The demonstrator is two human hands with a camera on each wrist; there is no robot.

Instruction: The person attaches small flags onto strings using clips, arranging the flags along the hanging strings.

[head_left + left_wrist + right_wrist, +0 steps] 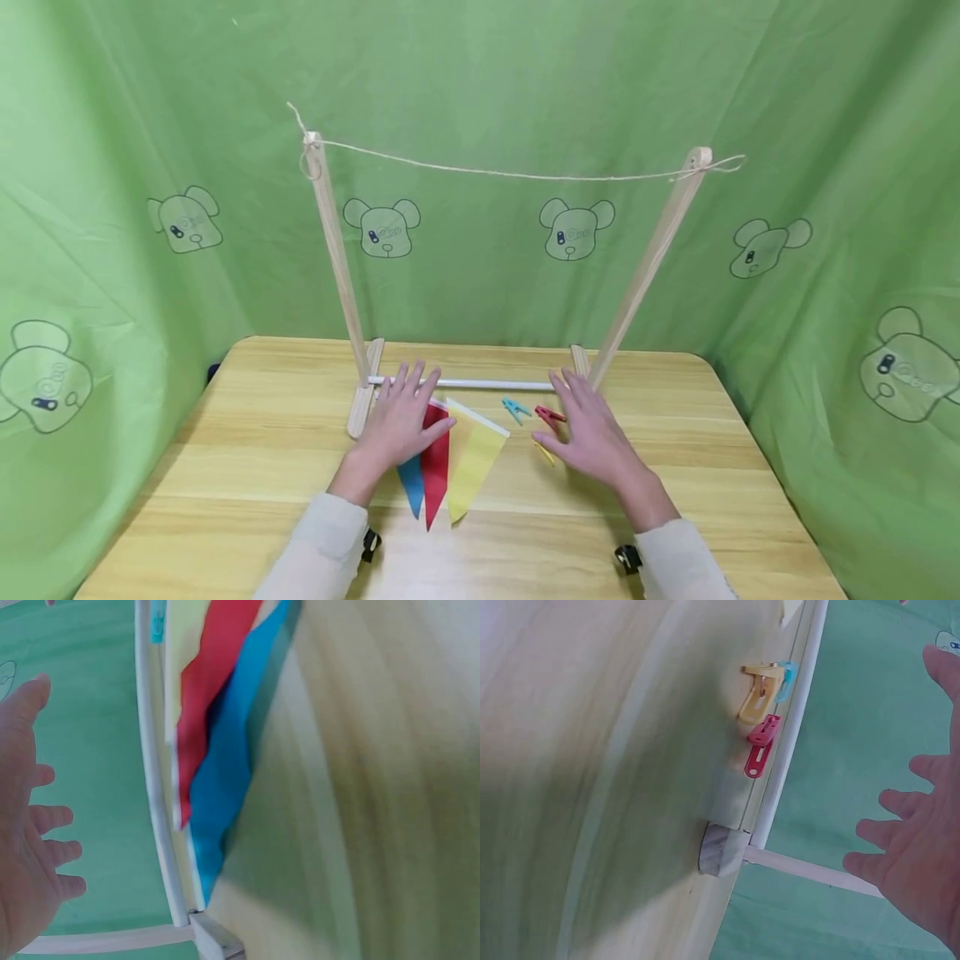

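Fingers (412,381) of the left hand (396,422), lower centre of the head view, are spread and nearly straight, gripping nothing; those of the right hand (597,430), right of centre, are likewise extended and hold nothing. Beneath and beside the left hand, a blue pennant (412,483), a red pennant (436,462) and a yellow pennant (477,460) lie side by side on the desk (262,467), points toward the bottom of the frame. Between the yellow pennant and the right hand are a light-blue clothespin (515,407), a red clothespin (765,733) and a yellow clothespin (752,709). A white rod (495,385) runs behind them. Wooden posts (337,258) rise toward upper left and upper right, with a slightly sagging string (487,172) tied between their tops. Green cloth (480,75) fills the background.
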